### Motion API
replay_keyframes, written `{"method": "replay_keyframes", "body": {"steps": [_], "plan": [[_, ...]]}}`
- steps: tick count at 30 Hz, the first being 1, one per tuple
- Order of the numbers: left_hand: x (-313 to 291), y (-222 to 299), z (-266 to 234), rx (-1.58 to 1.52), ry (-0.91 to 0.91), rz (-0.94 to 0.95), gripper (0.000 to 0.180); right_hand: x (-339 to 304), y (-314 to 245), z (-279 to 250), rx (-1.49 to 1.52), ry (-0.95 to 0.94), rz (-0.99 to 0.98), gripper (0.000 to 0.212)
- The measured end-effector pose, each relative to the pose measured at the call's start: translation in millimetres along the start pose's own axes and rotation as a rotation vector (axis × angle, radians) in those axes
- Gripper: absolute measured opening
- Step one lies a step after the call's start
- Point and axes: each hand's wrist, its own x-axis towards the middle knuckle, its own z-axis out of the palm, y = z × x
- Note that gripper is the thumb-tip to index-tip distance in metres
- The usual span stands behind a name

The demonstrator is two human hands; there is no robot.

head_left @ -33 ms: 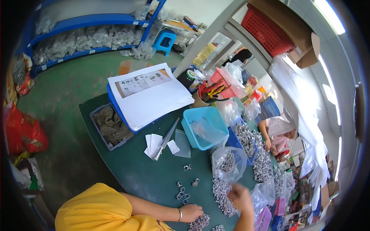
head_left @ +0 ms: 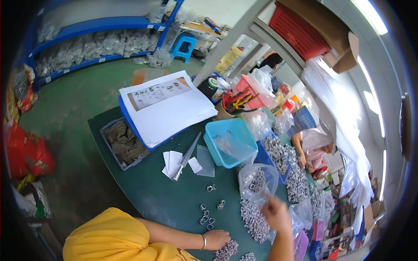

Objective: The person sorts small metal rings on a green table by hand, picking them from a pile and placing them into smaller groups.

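Observation:
Low on the green table, my left hand (head_left: 217, 239) rests with its fingers curled, right beside a small heap of metal rings (head_left: 227, 251). What it holds, if anything, is hidden. My right hand (head_left: 277, 214) is raised at the right edge of a larger pile of rings (head_left: 254, 219), its fingers smeared by motion. Just beyond that hand lies a clear plastic bag (head_left: 266, 175) with more rings inside. Several loose rings (head_left: 204, 213) lie up and left of my left hand, and a little cluster of rings (head_left: 221, 204) sits to their right.
A ring-sizing stick (head_left: 186, 157) lies by white paper slips (head_left: 173, 162). Beyond are a turquoise basin (head_left: 232, 145), a stack of paper sheets (head_left: 170, 111) and a pot of pliers (head_left: 224, 112). A blue bin (head_left: 273, 156) borders more ring piles; a co-worker (head_left: 311, 148) sits at the right.
My right hand has moved slightly up and to the right, toward the plastic bag. My left hand keeps its place by the small heap. The whole view has shifted a little.

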Motion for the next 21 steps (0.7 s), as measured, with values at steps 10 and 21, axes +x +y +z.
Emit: {"method": "replay_keyframes", "body": {"steps": [10, 21], "plan": [[-10, 0, -23, -0.027, 0.025, -0.050, 0.008, 227, -127, -55, -0.495, 0.129, -0.202, 0.072], [-13, 4, -27, -0.007, 0.072, -0.034, 0.009, 263, -106, -28, -0.438, 0.120, -0.121, 0.053]]}}
